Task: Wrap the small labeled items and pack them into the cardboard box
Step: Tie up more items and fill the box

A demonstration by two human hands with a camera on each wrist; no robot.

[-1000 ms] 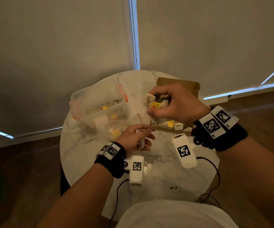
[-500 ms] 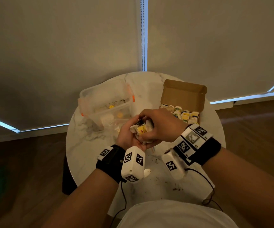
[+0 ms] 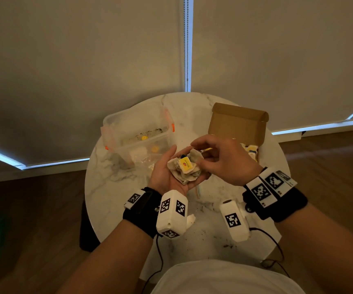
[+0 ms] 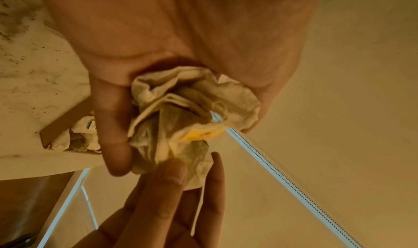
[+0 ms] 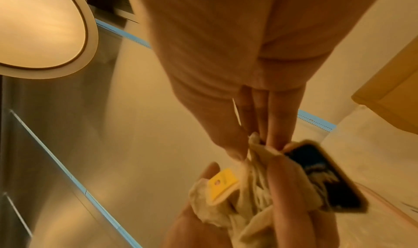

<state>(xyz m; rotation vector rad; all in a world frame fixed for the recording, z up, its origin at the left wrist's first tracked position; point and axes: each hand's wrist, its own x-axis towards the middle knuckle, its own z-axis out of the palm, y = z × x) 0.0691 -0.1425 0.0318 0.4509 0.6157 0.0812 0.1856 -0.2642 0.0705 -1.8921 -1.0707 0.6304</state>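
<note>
The person is standing over a small round marble table (image 3: 112,187) and is working on the wrapping step. The left hand (image 3: 167,172) is turned palm up, and its fingers are curling around a crumpled piece of pale wrapping paper (image 3: 189,172). A small item with a yellow label (image 3: 185,164) is sitting in the middle of this paper, above the table and just in front of the cardboard box (image 3: 237,124). The label is not covered yet, so I think the wrapping is only half done.

The right hand (image 3: 224,160) is coming from the side, and in the right wrist view its thumb and fingers are pinching one edge of the paper. In the same view, something dark is showing next to the paper, but I cannot tell what it is.

The box is standing open on the far right part of the table, and several wrapped pieces with yellow labels (image 3: 250,149) are already lying inside. A clear plastic container (image 3: 137,134) is standing on the far left part.

The next move, in my opinion, needs the right hand to fold the loose edge over the label while the left hand is closing tighter, and only then the bundle can go into the free place in the box.
</note>
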